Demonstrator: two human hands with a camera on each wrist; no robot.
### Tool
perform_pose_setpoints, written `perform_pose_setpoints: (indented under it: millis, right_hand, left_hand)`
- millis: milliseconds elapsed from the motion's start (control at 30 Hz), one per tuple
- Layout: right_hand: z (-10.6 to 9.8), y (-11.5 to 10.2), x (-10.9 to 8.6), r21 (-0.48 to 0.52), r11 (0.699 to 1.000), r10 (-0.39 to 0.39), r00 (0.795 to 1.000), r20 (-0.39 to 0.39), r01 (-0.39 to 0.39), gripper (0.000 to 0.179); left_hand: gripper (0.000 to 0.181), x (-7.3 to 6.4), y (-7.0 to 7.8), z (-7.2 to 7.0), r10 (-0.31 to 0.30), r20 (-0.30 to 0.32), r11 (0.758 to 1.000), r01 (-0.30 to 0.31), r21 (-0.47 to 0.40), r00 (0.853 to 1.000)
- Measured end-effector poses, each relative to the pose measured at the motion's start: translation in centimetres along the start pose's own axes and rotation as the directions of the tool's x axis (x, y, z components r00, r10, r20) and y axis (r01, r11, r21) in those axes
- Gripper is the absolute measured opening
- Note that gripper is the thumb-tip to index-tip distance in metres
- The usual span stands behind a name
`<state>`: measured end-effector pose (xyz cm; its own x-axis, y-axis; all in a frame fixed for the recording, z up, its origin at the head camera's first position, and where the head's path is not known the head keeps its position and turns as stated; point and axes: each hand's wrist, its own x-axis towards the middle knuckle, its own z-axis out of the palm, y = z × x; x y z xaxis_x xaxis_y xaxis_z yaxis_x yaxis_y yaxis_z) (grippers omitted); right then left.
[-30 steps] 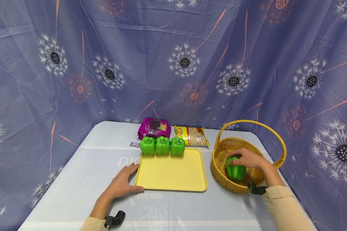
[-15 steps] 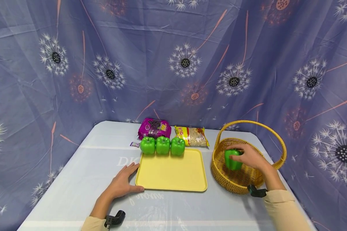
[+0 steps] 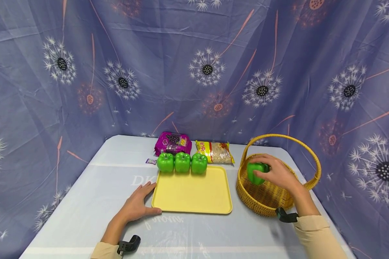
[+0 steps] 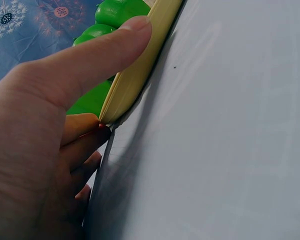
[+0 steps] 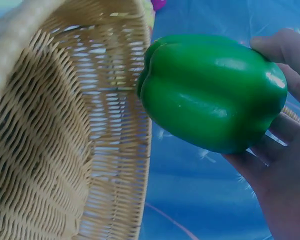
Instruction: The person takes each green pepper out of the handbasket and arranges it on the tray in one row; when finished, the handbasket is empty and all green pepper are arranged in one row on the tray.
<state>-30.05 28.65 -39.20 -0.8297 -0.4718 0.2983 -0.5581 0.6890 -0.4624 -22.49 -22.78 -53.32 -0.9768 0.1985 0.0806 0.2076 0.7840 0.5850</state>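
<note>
My right hand (image 3: pixel 277 175) grips a green bell pepper (image 3: pixel 254 176) over the wicker basket (image 3: pixel 253 204). In the right wrist view the pepper (image 5: pixel 210 95) lies on its side between thumb and fingers, near the basket's rim. My left hand (image 3: pixel 136 205) lies at the left side of the yellow tray (image 3: pixel 192 194), thumb and fingers spread. In the left wrist view its thumb (image 4: pixel 105 55) touches the tray's edge and the fingers reach its corner. Three more green bell peppers (image 3: pixel 182 163) stand in a row along the tray's far left edge.
Behind the peppers lie a purple package (image 3: pixel 173 144) and a yellow bag with a clear window (image 3: pixel 215 152). A small purple packet (image 3: pixel 151 161) is left of them. The basket's tall handle (image 3: pixel 286 137) arches above it. A patterned curtain (image 3: pixel 168 72) surrounds the white table (image 3: pixel 84 216).
My right hand has lifted the bell pepper up from inside the basket and moved it slightly left, toward the far left rim. The left hand and tray have stayed put.
</note>
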Motion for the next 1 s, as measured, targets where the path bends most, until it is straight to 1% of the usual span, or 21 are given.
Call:
perform_pose_setpoints:
  millis: [100, 333, 467, 667, 800, 1000]
  right_hand:
    - [0.0, -0.9, 0.2, 0.009, 1.000, -0.011, 1.000, -0.005, 0.011, 0.036]
    - [0.9, -2.0, 0.8, 0.011, 0.996, -0.084, 0.996, -0.030, 0.085, 0.037]
    - [1.7, -2.5, 1.4, 0.028, 0.995, -0.096, 0.995, -0.027, 0.096, 0.037]
    - [3.4, -3.8, 3.0, 0.018, 0.990, -0.143, 0.990, -0.007, 0.143, 0.035]
    - [4.5, -4.8, 4.1, -0.005, 0.994, -0.106, 0.994, -0.002, 0.106, 0.036]
    - [6.1, -5.2, 5.6, -0.043, 0.998, -0.046, 0.999, -0.006, 0.046, 0.047]
  left_hand:
    - [0.113, -0.1, 0.0, 0.1, -0.006, 0.001, 1.000, 0.006, -0.004, 1.000]
    - [0.113, -0.1, 0.0, 0.1, -0.013, -0.003, 1.000, 0.013, -0.011, 1.000]
    - [0.113, -0.1, -0.1, 0.1, -0.014, -0.001, 1.000, 0.014, -0.010, 1.000]
    - [0.113, 0.0, -0.1, 0.0, -0.016, 0.003, 1.000, 0.016, -0.007, 1.000]
    - [0.113, 0.0, -0.1, 0.0, -0.024, 0.013, 1.000, 0.024, -0.005, 1.000]
    - [0.113, 0.0, 0.0, 0.0, -0.004, 0.005, 1.000, 0.004, -0.011, 1.000]
